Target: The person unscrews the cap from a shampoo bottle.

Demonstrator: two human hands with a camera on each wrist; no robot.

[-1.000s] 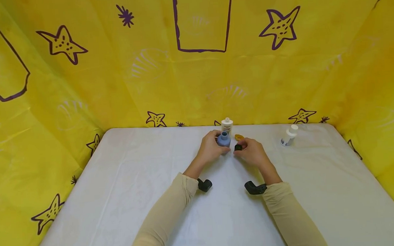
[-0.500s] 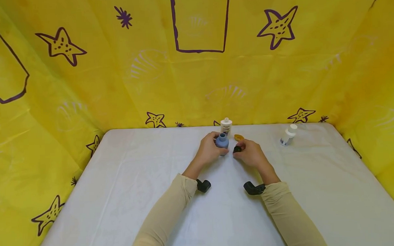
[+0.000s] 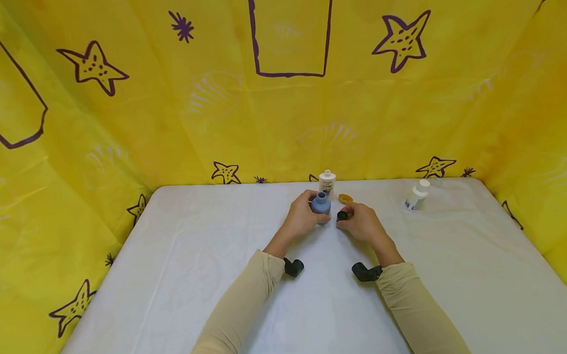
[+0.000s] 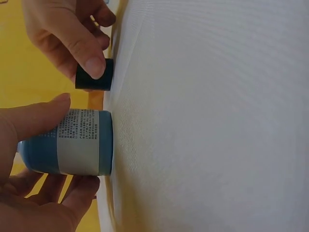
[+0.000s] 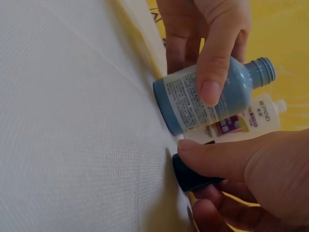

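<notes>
Blue bottle (image 3: 320, 207) stood at the far side of the white table (image 3: 212, 285), near the middle of its back edge. Long axis roughly vertical: base down at the tabletop, threaded neck up, mouth exposed. Printed label ran round the body; wrist views showed the text side.

Left hand (image 3: 298, 213) had the bottle body: thumb on one side, fingers curled round the other, gap between them as wide as the bottle.

Right hand (image 3: 361, 221) pinched a dark cap (image 3: 342, 215) between thumb and fingers, gap down to the cap's width. Cap was low, close to the tabletop, just right of the bottle and apart from it. Its axis ran about parallel to the bottle's, so roughly vertical too. Couldn't tell which end was the hollow one.

White bottle (image 3: 327, 182) stood upright right behind the blue one, narrow spout pointing up, partly hidden by it. Orange cap (image 3: 345, 198) lay on the table beyond the right hand. Second white bottle (image 3: 415, 197) stood well off to the right, its white top up. Yellow backdrop (image 3: 281, 124) with purple starfish outlines rose behind the table.
</notes>
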